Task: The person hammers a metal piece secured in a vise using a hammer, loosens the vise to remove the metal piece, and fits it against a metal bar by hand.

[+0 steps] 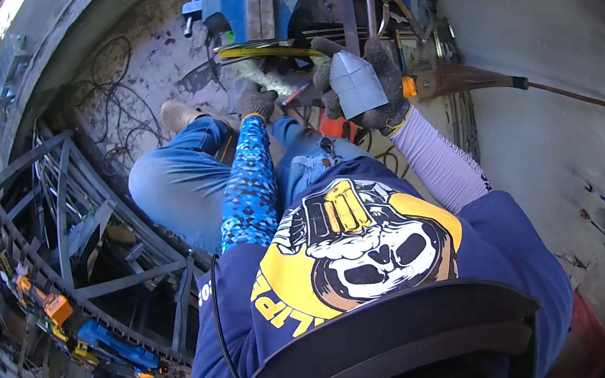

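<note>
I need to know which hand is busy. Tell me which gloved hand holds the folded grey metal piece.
The right hand, on the pale lilac sleeve, grips the folded grey metal piece. The left hand, on the blue patterned sleeve, does not touch that piece.

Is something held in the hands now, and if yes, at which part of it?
The gloved right hand holds a folded grey sheet-metal piece by its right edge and back. The gloved left hand rests near a thin rod; whether it grips anything cannot be told.
</note>
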Motion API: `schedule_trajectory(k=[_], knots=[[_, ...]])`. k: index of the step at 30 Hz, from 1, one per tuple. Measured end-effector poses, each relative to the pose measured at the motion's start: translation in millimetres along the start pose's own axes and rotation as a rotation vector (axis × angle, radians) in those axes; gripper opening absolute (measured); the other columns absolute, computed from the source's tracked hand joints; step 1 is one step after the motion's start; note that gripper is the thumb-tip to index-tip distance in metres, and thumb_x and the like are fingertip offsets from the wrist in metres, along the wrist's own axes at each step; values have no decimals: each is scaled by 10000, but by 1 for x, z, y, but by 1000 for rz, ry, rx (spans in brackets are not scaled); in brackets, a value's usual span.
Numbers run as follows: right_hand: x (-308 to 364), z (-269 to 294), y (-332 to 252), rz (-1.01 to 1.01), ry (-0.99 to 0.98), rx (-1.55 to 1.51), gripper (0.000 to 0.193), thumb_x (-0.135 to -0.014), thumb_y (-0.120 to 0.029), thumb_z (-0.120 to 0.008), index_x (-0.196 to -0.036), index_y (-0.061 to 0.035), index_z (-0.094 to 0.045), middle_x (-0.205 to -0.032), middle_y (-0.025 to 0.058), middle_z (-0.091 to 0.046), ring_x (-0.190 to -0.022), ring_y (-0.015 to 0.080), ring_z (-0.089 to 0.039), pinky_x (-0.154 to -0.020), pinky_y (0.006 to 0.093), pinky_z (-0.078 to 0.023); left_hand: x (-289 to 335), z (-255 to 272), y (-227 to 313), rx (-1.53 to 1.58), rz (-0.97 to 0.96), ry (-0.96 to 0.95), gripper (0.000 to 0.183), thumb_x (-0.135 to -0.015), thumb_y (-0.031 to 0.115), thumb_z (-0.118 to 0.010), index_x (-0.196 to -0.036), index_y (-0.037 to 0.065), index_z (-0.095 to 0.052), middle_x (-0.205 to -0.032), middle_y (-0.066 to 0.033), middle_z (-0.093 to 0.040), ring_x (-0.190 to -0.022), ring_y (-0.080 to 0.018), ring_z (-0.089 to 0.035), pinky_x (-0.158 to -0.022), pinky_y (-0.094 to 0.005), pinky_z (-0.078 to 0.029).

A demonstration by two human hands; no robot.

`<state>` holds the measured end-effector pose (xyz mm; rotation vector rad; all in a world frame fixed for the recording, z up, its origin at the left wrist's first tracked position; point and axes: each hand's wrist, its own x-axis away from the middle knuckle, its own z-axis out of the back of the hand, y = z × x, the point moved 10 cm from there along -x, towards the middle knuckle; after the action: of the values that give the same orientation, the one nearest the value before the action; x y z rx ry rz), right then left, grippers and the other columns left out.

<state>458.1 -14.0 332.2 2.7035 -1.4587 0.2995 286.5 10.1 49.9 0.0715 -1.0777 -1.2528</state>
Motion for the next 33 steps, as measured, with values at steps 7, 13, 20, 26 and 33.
schedule_trajectory(k=[7,13,20,26,33], knots=[[-49,-3,35,-45,19,-102,729,-989,-617,-507,-1460,-62,-466,-1209,328,-635,-1000,457,-705,-836,581,-602,112,212,91,76,-207,454,276,-843,273,-771,-952,44,-660,-880,-186,-710,-835,-376,-679,-747,-441,-523],[-95,-20,53,-85,-4,-36,595,-1015,-504,-506,-1440,-89,-496,-1228,292,-634,-1029,438,-687,-871,596,-579,263,315,258,-32,-926,888,212,-794,108,-816,-875,32,-635,-867,-159,-660,-794,-354,-640,-708,-431,-507],[-120,-60,15,119,-103,87,463,-1052,-400,-515,-1457,-188,-441,-1285,308,-595,-1032,454,-684,-891,597,-576,272,329,262,121,-764,910,197,-860,166,-776,-854,34,-629,-718,-144,-610,-622,-350,-614,-586,-420,-476],[-130,-50,14,175,-17,272,509,-1058,-353,-526,-1496,-124,-407,-1326,242,-587,-1145,393,-645,-1002,527,-539,210,307,276,-13,-437,561,351,-913,355,-692,-859,12,-640,-775,-224,-655,-743,-412,-671,-656,-494,-501],[-128,-52,40,13,-102,-25,547,-1035,-346,-572,-1491,-85,-417,-1337,180,-596,-1260,349,-586,-1069,526,-495,207,285,274,67,-486,276,491,-885,342,-765,-1250,34,-655,-967,-173,-735,-832,-319,-727,-764,-426,-559]])
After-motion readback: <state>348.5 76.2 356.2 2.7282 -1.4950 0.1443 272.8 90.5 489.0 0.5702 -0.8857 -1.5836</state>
